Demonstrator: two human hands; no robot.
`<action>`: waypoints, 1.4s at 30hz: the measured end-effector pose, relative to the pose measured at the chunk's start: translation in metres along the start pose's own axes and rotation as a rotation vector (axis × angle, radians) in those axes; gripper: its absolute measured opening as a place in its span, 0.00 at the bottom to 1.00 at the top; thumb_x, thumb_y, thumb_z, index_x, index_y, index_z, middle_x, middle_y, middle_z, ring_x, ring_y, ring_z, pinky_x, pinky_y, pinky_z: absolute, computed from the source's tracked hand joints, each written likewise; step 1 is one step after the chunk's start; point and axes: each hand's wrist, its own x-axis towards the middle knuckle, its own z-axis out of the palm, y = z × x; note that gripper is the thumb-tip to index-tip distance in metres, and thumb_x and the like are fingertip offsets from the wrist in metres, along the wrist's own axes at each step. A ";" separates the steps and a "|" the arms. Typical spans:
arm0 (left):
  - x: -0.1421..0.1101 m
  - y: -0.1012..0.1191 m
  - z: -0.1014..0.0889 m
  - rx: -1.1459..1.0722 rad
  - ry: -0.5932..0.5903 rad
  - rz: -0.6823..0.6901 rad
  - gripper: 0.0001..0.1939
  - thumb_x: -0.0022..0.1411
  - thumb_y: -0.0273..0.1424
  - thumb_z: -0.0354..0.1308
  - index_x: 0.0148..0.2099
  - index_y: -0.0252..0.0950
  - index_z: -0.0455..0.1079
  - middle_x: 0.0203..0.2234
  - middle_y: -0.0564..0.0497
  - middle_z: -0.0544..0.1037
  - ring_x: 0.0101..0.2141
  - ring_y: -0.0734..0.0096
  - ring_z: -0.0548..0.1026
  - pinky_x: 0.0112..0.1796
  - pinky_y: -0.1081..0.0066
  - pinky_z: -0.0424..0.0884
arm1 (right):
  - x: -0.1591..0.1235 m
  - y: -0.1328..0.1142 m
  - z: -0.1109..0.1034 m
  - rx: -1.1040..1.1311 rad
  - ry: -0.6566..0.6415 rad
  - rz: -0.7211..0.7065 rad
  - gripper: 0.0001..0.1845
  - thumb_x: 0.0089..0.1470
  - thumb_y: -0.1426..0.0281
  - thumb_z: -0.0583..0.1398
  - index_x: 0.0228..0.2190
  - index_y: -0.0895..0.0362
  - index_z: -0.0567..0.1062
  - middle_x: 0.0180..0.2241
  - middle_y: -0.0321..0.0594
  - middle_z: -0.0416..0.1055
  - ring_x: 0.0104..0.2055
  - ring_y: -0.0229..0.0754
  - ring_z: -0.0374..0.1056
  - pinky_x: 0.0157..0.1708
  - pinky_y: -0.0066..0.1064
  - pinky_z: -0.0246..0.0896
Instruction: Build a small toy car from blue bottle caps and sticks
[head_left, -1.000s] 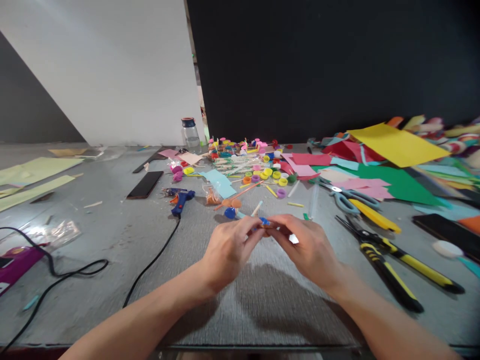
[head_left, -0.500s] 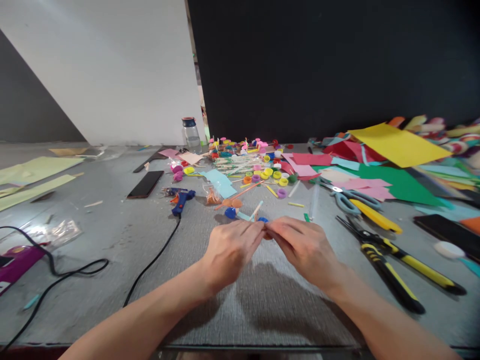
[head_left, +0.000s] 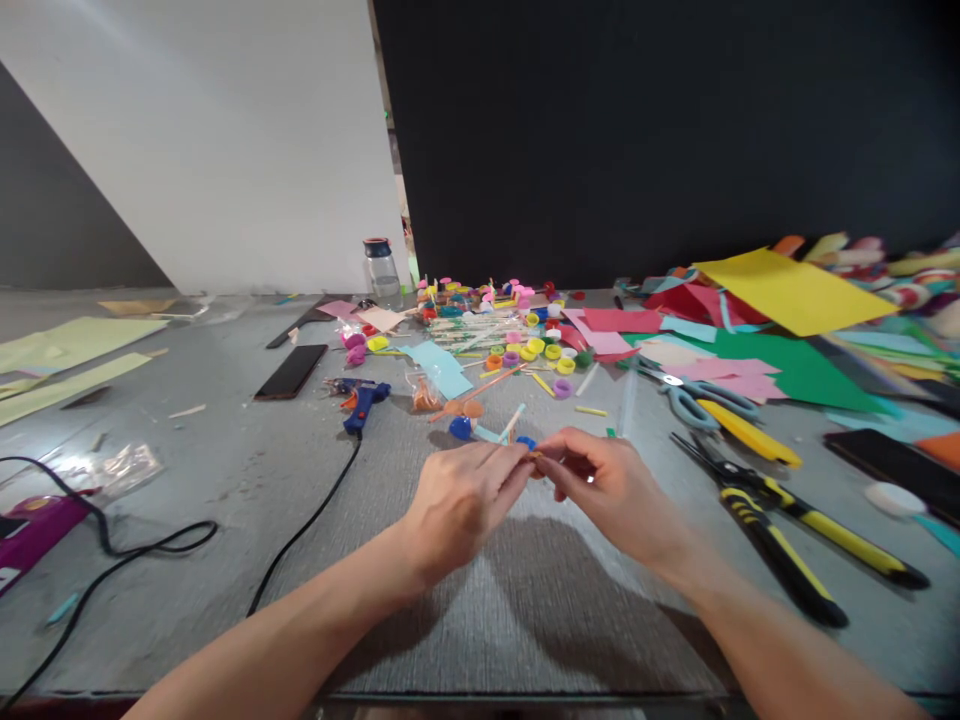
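Note:
Above the near middle of the table, my left hand (head_left: 466, 497) and my right hand (head_left: 609, 490) meet at the fingertips. Between them shows a small orange piece (head_left: 535, 459), mostly hidden by the fingers. Both hands are closed in a pinch on it. Just past the fingertips are a blue bottle cap (head_left: 526, 442) and a light-blue strip (head_left: 489, 434) with a thin pale stick (head_left: 515, 420). Another blue cap (head_left: 460, 428) lies to their left. Whether these pieces are joined to the orange one, I cannot tell.
To the left lie a blue glue gun (head_left: 366, 404) with its black cord and a phone (head_left: 291, 372). Coloured caps (head_left: 535, 346) and sticks spread behind the hands. Scissors (head_left: 686, 402), a yellow cutter (head_left: 750, 432) and black-yellow pliers (head_left: 780, 530) lie right, before coloured paper (head_left: 795, 290).
My right fingers have loosened and shifted slightly right, with a gap now showing between them. More of the orange piece shows at the fingertips. My left hand has barely moved.

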 end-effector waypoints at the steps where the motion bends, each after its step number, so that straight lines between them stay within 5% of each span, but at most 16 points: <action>1: 0.000 0.000 0.001 -0.003 -0.002 -0.009 0.08 0.71 0.30 0.55 0.46 0.33 0.73 0.31 0.49 0.83 0.31 0.68 0.82 0.33 0.70 0.76 | 0.000 0.000 0.000 -0.008 0.014 -0.003 0.07 0.64 0.68 0.60 0.34 0.55 0.77 0.23 0.32 0.74 0.24 0.37 0.70 0.26 0.27 0.61; 5: 0.000 0.001 0.000 0.018 -0.013 -0.041 0.12 0.71 0.33 0.54 0.52 0.33 0.70 0.34 0.47 0.83 0.33 0.68 0.82 0.36 0.71 0.77 | 0.000 0.000 0.001 -0.132 0.042 -0.073 0.06 0.63 0.71 0.60 0.33 0.55 0.76 0.26 0.32 0.76 0.26 0.37 0.70 0.27 0.28 0.60; 13: 0.001 -0.001 0.001 -0.048 -0.053 -0.022 0.12 0.73 0.30 0.49 0.44 0.35 0.75 0.31 0.49 0.81 0.32 0.70 0.80 0.36 0.71 0.77 | -0.002 0.006 0.004 -0.368 0.042 -0.301 0.09 0.67 0.71 0.57 0.36 0.56 0.77 0.30 0.38 0.77 0.32 0.42 0.72 0.33 0.33 0.61; 17: 0.000 -0.003 0.001 -0.113 -0.011 -0.073 0.09 0.72 0.29 0.53 0.44 0.34 0.75 0.31 0.49 0.82 0.31 0.71 0.80 0.33 0.72 0.75 | -0.002 0.004 0.003 -0.221 0.076 -0.219 0.10 0.65 0.70 0.60 0.47 0.56 0.76 0.39 0.39 0.79 0.33 0.39 0.74 0.35 0.31 0.65; 24: 0.000 -0.002 0.004 -0.217 0.008 -0.143 0.10 0.68 0.29 0.58 0.51 0.33 0.72 0.35 0.48 0.83 0.30 0.70 0.80 0.32 0.71 0.75 | 0.001 0.000 0.001 0.013 0.022 0.007 0.06 0.64 0.70 0.60 0.35 0.54 0.77 0.24 0.31 0.74 0.26 0.37 0.70 0.28 0.28 0.62; 35: 0.003 0.003 0.007 -0.402 -0.079 -0.371 0.06 0.67 0.24 0.56 0.41 0.34 0.75 0.27 0.53 0.79 0.27 0.75 0.75 0.29 0.75 0.66 | 0.001 0.003 0.010 -0.108 0.040 -0.096 0.06 0.65 0.71 0.59 0.35 0.55 0.76 0.29 0.33 0.75 0.29 0.37 0.69 0.32 0.28 0.60; 42: 0.002 0.003 0.006 -0.446 -0.083 -0.398 0.06 0.66 0.24 0.57 0.39 0.33 0.75 0.25 0.54 0.77 0.26 0.76 0.73 0.30 0.76 0.64 | -0.001 0.003 0.008 -0.127 0.019 -0.128 0.06 0.65 0.72 0.58 0.37 0.55 0.75 0.30 0.33 0.75 0.30 0.38 0.69 0.33 0.29 0.60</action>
